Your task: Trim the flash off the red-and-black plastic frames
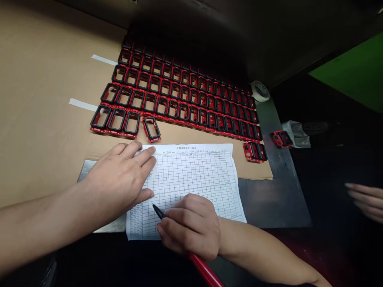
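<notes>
A printed form (206, 171) with a fine grid and some handwritten marks lies partly on the cardboard, its lower left part hanging past the table's front edge. Across its left side my left hand (125, 171) lies flat, fingers stretched out. My right hand (191, 227) is closed round a pen (206, 269) with a red barrel and a dark tip. The tip points up and left, at the lower left columns of the sheet; whether it touches the paper I cannot tell. Just beyond the sheet stands a single red and black frame (152, 128).
Rows of red and black frames (161, 105) cover the back of the cardboard (44, 99). A tape roll (261, 91) sits at their right end. Another red part (282, 138) and a crumpled clear bag (296, 134) are at the right edge. A co-worker's hand (366, 199) shows at far right.
</notes>
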Demonstrator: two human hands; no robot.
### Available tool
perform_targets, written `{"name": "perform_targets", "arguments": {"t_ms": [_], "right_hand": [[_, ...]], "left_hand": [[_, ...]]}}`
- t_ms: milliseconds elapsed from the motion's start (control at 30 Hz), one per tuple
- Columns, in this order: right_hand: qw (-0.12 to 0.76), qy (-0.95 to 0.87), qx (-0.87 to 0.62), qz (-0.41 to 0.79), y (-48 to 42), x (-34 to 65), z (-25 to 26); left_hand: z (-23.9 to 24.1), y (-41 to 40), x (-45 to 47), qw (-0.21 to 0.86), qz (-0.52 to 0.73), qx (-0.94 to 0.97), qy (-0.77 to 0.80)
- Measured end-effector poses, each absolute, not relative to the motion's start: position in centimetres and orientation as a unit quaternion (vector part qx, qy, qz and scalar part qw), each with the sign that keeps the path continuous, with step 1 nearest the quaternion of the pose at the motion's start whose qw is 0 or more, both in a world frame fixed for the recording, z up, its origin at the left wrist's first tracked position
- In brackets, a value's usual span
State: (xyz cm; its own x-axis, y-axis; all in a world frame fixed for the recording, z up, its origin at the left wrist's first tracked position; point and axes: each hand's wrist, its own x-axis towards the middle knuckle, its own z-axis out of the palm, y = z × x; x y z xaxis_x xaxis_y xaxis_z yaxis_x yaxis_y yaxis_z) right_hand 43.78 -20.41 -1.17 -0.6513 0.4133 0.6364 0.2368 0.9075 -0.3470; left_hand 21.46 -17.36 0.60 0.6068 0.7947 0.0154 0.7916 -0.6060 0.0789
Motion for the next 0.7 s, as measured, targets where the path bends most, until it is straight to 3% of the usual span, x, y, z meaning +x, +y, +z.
{"name": "perform_targets", "arguments": {"t_ms": [133, 467, 567, 700], "right_hand": [[0.372, -0.897, -0.200, 0.134, -20.3, 43.5, -1.0], [0.371, -0.773, -0.379, 0.348, -19.5, 43.1, -0.5], [0.365, -0.738, -0.442, 0.356, -19.2, 43.0, -0.5], [0.375, -0.763, -0.402, 0.340, -19.2, 43.0, -0.7]], "left_hand": [[0.3, -17.4, 21.4, 0.023, 0.035, 0.898, 0.437], [0.8, -17.4, 21.5, 0.009, 0.028, 0.900, 0.436], [0.6, -17.4, 21.5, 0.000, 0.039, 0.901, 0.433], [0.5, -17.4, 21.5, -0.007, 0.042, 0.899, 0.435]]}}
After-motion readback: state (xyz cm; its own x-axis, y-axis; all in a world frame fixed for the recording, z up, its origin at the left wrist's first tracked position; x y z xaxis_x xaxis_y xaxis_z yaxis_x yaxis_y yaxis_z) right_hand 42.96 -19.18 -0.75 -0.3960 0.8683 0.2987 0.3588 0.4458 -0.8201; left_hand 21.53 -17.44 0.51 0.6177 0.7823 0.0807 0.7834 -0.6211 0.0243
